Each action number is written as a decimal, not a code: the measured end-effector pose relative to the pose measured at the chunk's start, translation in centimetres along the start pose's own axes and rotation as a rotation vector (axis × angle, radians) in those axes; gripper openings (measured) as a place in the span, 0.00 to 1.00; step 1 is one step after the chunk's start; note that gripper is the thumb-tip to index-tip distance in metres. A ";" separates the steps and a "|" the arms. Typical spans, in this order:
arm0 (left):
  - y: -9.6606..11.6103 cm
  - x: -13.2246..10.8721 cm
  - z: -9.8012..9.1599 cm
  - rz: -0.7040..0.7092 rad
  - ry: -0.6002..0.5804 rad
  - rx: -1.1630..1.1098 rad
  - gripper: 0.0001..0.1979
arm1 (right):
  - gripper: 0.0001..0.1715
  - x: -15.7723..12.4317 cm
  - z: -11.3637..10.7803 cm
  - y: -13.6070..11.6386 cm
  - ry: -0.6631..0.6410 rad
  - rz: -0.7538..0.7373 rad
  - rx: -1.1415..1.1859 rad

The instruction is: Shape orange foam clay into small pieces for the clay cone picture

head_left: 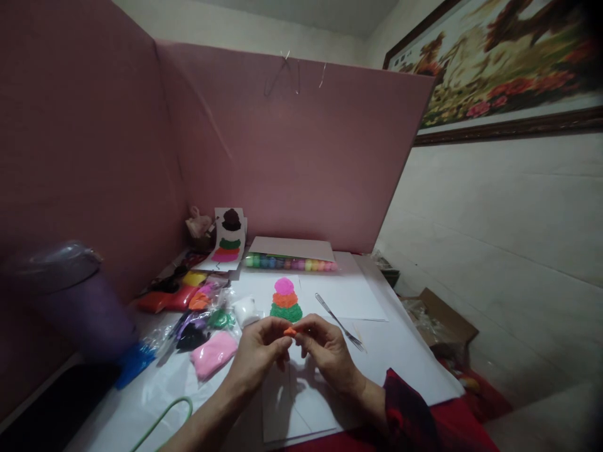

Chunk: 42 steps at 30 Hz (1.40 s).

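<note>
- A small orange lump (pixel 289 332) is held between the two hands, near the middle of the table (pixel 405 364).
- The lump is pinched by the left hand (pixel 260 347) between thumb and finger, on its left side.
- The lump is pinched from its right side by the thumb and finger of the right hand (pixel 327 350).
- A red and dark sleeve (pixel 407 408) is worn on the right arm.
- Just past the hands, a bumpy stack (pixel 286 300) is seen on white paper, with green nearest, then orange, then pink farthest.
- A metal fork (pixel 336 319) is laid to the right of the stack, with its prongs toward the near side.
- To the left of the hands, a pink packet (pixel 214 355), a white packet (pixel 245 311), a green packet (pixel 220 318) and a black lump (pixel 192 337) are set close together.
- Farther left, a big purple cup (pixel 87 307) is seen, a bit blurry.
- On the far side, a row of bright colors (pixel 291 262) is partly covered by a white sheet (pixel 292 247).
- To its left, a card (pixel 230 238) with colored shapes is propped up.
- A pink board (pixel 292 157) is stood behind it all.
</note>
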State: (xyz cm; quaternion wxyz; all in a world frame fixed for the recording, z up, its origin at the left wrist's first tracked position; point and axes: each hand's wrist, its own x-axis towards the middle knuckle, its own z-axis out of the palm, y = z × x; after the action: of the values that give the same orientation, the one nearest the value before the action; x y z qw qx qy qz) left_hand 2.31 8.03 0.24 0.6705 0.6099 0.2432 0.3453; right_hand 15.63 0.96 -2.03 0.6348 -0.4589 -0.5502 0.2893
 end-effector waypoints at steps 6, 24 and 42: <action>0.5 0.0 0.0 -0.059 0.015 -0.016 0.14 | 0.03 -0.1 0.1 -1.0 -0.009 -0.048 -0.137; 0.7 -0.1 0.2 -0.072 0.012 -0.007 0.11 | 0.06 -0.3 0.3 -1.5 0.000 -0.177 -0.381; -0.1 0.1 -0.2 -0.097 -0.037 -0.034 0.16 | 0.10 0.1 0.4 -0.6 0.083 0.069 0.017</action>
State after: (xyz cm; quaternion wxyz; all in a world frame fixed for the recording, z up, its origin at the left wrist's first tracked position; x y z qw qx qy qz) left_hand 2.26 8.25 0.18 0.7011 0.5923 0.2541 0.3053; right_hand 15.14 0.90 -1.46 0.6505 -0.4839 -0.5048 0.2966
